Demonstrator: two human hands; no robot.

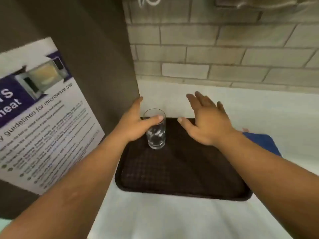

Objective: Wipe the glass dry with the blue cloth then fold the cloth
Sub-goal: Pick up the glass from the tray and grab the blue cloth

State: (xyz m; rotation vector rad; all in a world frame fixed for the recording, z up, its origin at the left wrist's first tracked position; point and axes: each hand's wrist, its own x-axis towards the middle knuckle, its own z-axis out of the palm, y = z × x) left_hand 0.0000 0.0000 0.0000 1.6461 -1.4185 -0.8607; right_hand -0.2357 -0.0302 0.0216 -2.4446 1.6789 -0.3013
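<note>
Gripping the drinking glass (155,130) on the tray (181,169), left hand (136,126) starts; right hand (207,121), open and empty, must fetch the blue cloth (262,142) at right.

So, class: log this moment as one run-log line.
left hand: gripping glass on tray | right hand: open, empty | blue cloth: untouched, right of tray

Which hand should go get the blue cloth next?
The right hand. It is open and empty above the tray, and the blue cloth lies just beyond its forearm, right of the tray. The left hand is already wrapped around the glass.
</note>
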